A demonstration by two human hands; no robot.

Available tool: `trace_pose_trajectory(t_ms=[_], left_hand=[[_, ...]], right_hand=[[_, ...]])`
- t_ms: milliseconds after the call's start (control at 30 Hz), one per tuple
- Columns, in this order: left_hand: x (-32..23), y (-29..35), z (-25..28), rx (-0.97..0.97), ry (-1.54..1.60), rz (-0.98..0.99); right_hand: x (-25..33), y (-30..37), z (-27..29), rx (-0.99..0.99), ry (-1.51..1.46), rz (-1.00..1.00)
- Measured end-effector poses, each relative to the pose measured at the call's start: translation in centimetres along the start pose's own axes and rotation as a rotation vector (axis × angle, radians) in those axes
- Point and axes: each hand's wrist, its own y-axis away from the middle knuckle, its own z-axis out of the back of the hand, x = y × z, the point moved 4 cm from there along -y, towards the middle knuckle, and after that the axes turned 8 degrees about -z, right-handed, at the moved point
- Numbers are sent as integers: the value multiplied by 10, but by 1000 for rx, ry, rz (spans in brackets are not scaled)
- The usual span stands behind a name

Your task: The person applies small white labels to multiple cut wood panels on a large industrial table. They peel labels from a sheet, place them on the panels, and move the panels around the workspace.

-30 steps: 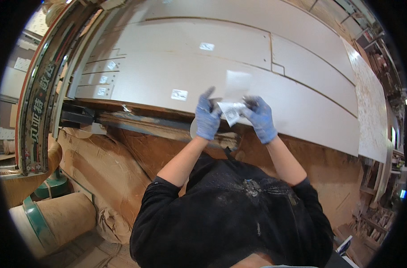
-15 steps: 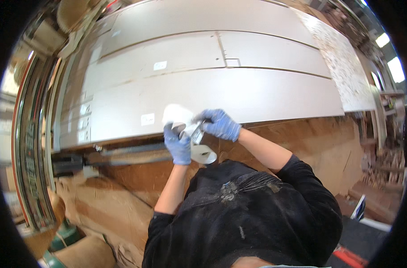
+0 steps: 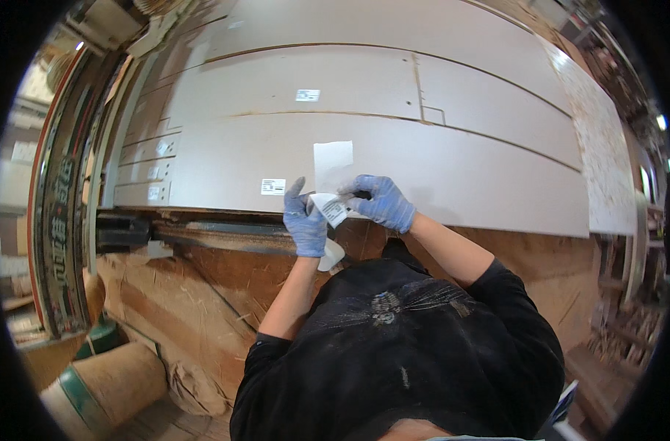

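Note:
Both my hands wear blue gloves. My left hand (image 3: 305, 219) grips a roll of white label backing paper (image 3: 331, 253), whose free strip (image 3: 333, 164) stands up over the board. My right hand (image 3: 381, 202) pinches a printed white sticker (image 3: 333, 211) at the strip, between the two hands. They hover at the near edge of a large grey cut board (image 3: 453, 169) lying on a machine bed. One sticker (image 3: 273, 187) sits on the board just left of my left hand, another sticker (image 3: 307, 95) lies farther back.
The board is cut into several panels with narrow grooves between them; small labelled pieces (image 3: 152, 172) lie at its left. A machine rail (image 3: 59, 220) curves along the left. A sawdust-covered brown surface (image 3: 225, 279) and a dusty duct hose (image 3: 107, 378) lie below.
The view has swung, and the hands have stayed together at the board's near edge. The backing strip now stands upright and the sticker sits between the fingers.

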Motion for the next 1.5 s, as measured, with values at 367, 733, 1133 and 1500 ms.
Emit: trace_pose_trajectory(t_ms=[367, 733, 1133, 1500], left_hand=[[52, -18, -41, -234, -31, 151], [36, 0, 45, -438, -469, 103], [40, -14, 106, -454, -444, 221], [77, -65, 139, -441, -254, 279]], right_hand=[[-63, -70, 82, 38, -229, -52], [-157, -312, 387, -960, 17, -155], [-141, -349, 399, -816, 1152, -735], [-93, -295, 248, -412, 921, -24]])
